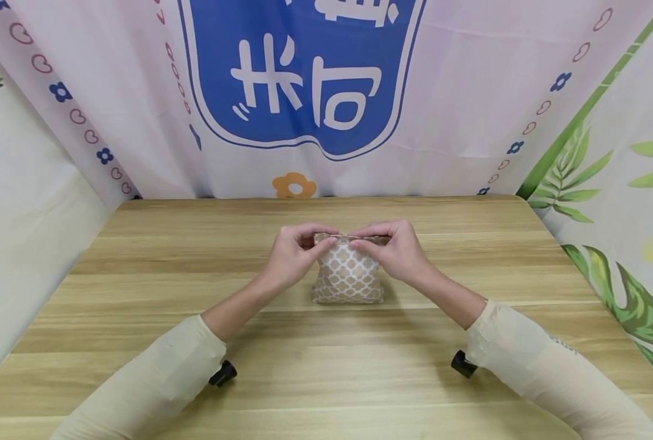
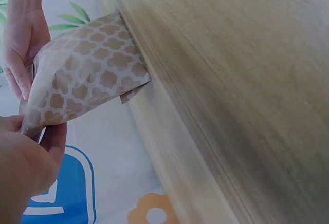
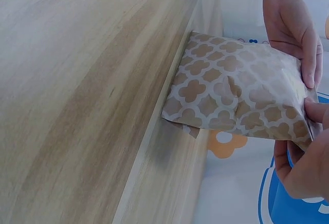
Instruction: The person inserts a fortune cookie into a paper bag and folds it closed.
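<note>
A brown paper bag [image 1: 350,275] with a white lattice pattern stands upright on the wooden table, its base on the tabletop. My left hand [image 1: 295,250] pinches the left part of its top edge between thumb and fingers. On the other side my right hand [image 1: 395,249] pinches the right part of that edge the same way, the two thumbs close together in front. Both wrist views show the bag [image 2: 87,70] bulging below the pinched rim, with a small flap of paper sticking out at its base. What the bag holds is hidden.
The wooden table [image 1: 315,379] reaches back to a printed curtain [image 1: 139,79] with a blue sign and flowers. A small black wrist camera [image 1: 223,373] sticks out below the left sleeve, another black camera [image 1: 463,364] below the right. Leaf-patterned cloth [image 1: 623,244] hangs along the right side.
</note>
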